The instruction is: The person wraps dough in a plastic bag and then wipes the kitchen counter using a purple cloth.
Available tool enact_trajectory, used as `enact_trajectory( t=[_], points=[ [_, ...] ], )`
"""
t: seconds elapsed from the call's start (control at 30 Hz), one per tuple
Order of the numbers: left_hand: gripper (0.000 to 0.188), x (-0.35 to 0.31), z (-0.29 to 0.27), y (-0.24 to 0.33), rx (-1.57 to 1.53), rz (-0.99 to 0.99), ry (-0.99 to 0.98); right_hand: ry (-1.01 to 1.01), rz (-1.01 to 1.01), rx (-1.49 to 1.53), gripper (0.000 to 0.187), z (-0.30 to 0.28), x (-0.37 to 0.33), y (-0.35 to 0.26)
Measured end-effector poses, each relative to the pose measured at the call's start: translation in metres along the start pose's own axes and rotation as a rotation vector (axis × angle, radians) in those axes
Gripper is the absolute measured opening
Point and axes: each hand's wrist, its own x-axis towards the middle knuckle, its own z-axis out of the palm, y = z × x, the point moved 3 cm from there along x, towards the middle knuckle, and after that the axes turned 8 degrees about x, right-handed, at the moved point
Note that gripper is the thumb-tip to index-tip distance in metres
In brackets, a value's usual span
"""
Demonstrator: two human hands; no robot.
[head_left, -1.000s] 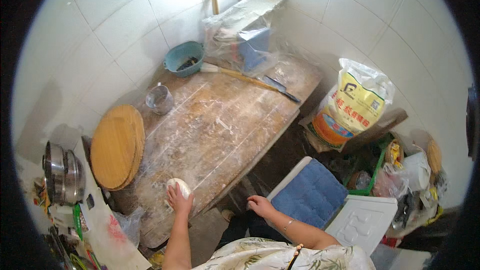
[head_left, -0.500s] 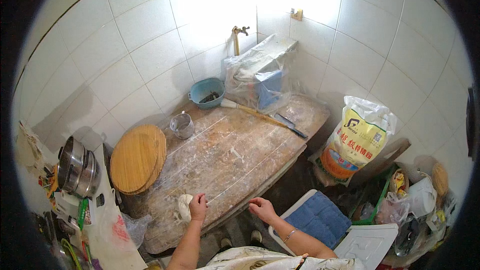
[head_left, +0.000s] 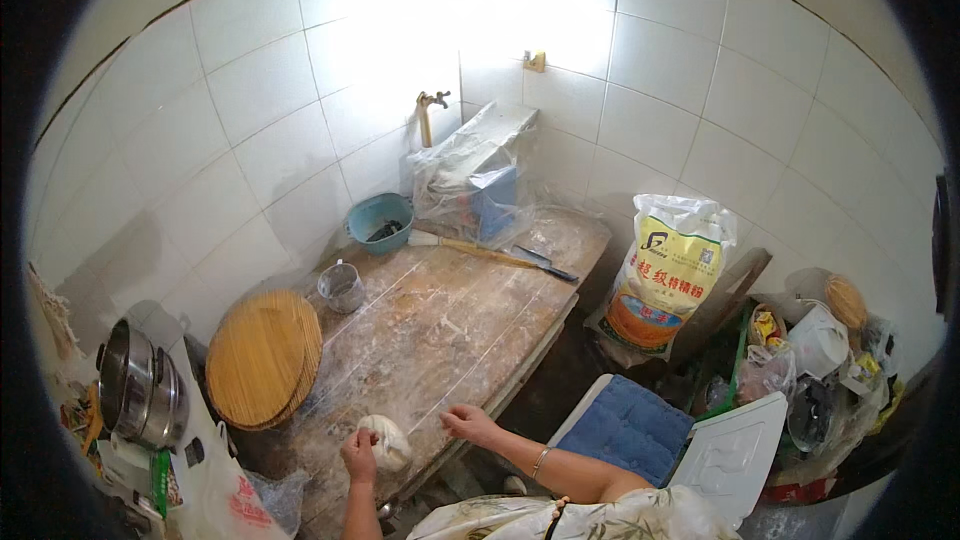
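Observation:
A pale rounded lump of dough (head_left: 392, 442) rests on the near part of the floured wooden board (head_left: 440, 305). My left hand (head_left: 360, 454) is closed at the dough's left edge, its fingertips up by the lump; whether they grip any of it is hidden. To the right of the dough, apart from it, my right hand (head_left: 468, 425) hovers near the board's front edge. Its fingers are drawn together, and anything in them is too small to make out.
Round wooden lids (head_left: 262, 360) and steel pots (head_left: 145, 390) stand left. Along the back are a clear cup (head_left: 342, 287), blue basin (head_left: 380, 222), brush (head_left: 470, 247) and plastic-covered box (head_left: 480, 175). A flour sack (head_left: 665, 280) and blue-cushioned seat (head_left: 628, 427) are on the right.
My left hand has moved from the dough's right side to its left, showing more of the lump. My right hand has come left, nearer the dough. The whole view has shifted.

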Motion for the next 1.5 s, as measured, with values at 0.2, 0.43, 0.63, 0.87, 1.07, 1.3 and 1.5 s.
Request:
enact_trajectory(
  t=[0.2,0.43,0.63,0.87,1.07,1.3,1.5],
  points=[
    [0.034,-0.037,-0.049,-0.034,0.587,0.305,0.138,-0.084,0.091,-0.217,0.041,0.065,-0.006,0.024],
    [0.023,-0.059,-0.079,-0.063,0.166,-0.075,-0.148,-0.255,0.007,-0.282,0.050,0.102,-0.032,0.016],
    [0.074,-0.086,-0.099,-0.015,0.247,-0.270,-0.331,-0.445,0.265,-0.327,0.073,0.120,-0.009,0.036],
    [0.079,-0.090,-0.068,-0.066,-0.125,-0.388,-0.337,-0.057,0.259,-0.493,0.079,0.130,0.076,0.111],
    [0.088,-0.064,-0.006,-0.108,-0.349,-0.571,-0.255,-0.149,0.215,-0.523,0.076,0.141,0.103,0.126],
    [0.090,-0.068,-0.020,-0.110,-0.919,-0.822,0.414,-0.033,0.135,-0.557,0.066,0.138,0.084,0.099],
    [0.030,-0.103,-0.146,-0.162,-1.482,-0.743,1.203,-0.262,-0.106,-0.461,0.056,0.207,0.044,0.048]
  ],
)
